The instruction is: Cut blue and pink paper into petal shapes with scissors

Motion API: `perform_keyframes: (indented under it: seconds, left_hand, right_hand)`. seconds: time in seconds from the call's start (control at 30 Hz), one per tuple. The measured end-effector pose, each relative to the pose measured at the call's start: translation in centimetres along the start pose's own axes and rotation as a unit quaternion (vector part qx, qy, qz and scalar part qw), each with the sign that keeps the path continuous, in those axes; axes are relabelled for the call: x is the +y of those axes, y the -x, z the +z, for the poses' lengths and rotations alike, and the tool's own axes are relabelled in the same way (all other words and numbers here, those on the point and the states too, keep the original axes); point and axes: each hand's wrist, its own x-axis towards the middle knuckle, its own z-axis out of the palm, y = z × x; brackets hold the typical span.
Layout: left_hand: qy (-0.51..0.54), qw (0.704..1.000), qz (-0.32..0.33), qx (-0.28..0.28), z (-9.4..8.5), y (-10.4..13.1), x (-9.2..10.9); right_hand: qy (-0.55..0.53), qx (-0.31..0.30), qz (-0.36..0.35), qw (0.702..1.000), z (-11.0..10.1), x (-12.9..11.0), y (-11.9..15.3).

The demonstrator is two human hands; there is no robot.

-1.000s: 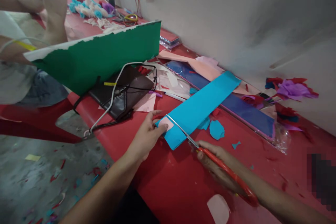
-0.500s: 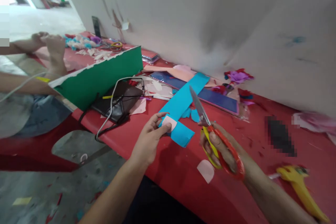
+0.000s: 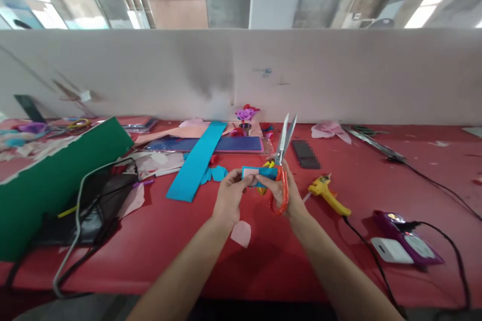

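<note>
In the head view, the left hand (image 3: 229, 198) pinches a pink paper piece (image 3: 251, 172) flat against a small blue paper piece (image 3: 268, 172), above the red tabletop (image 3: 181, 241). The right hand (image 3: 288, 193) grips orange-handled scissors (image 3: 279, 157), blades parted and pointing up, its thumb also at the blue paper. The step seems to be lining up the layers; cutting would call for keeping both edges together. The blue looks smooth, rectangular, larger than the pink.
</note>
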Motion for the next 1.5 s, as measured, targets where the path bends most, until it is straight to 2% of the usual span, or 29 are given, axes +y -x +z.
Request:
perform_keyframes:
  seconds: [0.2,0.33,0.43,0.53,0.6,0.7,0.83,0.97,1.23,1.37,1.5]
  left_hand:
    - [-0.062,0.992,-0.088,-0.072,-0.8,-2.4,-1.0]
    - [-0.079,0.99,-0.088,-0.077,-1.6,-2.8,-2.0]
    - [-0.043,0.994,-0.084,-0.055,-1.8,-3.1,-2.0]
    - [0.059,0.995,-0.079,0.002,-1.8,-4.0,-0.6]
    - [0.138,0.986,-0.087,0.045,-1.6,-4.9,1.2]
    - [0.224,0.965,-0.113,0.08,-1.5,-6.0,3.8]
    - [0.276,0.946,-0.136,0.105,-1.8,-6.4,5.5]
    - [0.291,0.937,-0.149,0.122,-2.1,-6.2,5.2]
    - [0.289,0.943,-0.103,0.125,-1.3,-5.3,3.7]
    - [0.28,0.946,-0.104,0.128,-0.6,-4.7,3.0]
    - [0.271,0.953,-0.052,0.123,0.1,-4.2,2.6]
  right_hand:
    - [-0.039,-0.001,0.046,0.998,-1.0,1.5,-0.3]
    - [-0.048,-0.002,0.071,0.996,-0.9,2.0,-0.3]
    - [-0.021,0.004,0.065,0.998,-0.8,1.8,-0.3]
    - [0.023,0.011,0.05,0.998,-0.8,1.2,-0.3]
    - [0.047,0.017,0.047,0.998,-0.9,0.9,-0.3]
    - [0.084,-0.015,0.05,0.995,-1.0,1.0,-0.2]
    - [0.013,-0.021,0.061,0.998,-1.1,2.0,0.4]
    - [0.008,-0.099,0.078,0.992,-1.2,2.1,1.1]
    - [0.025,-0.258,0.1,0.961,-1.0,-0.7,2.2]
    - [0.014,-0.26,0.12,0.958,-0.8,-0.8,2.4]
    - [0.018,-0.243,0.128,0.961,-0.5,-0.2,2.5]
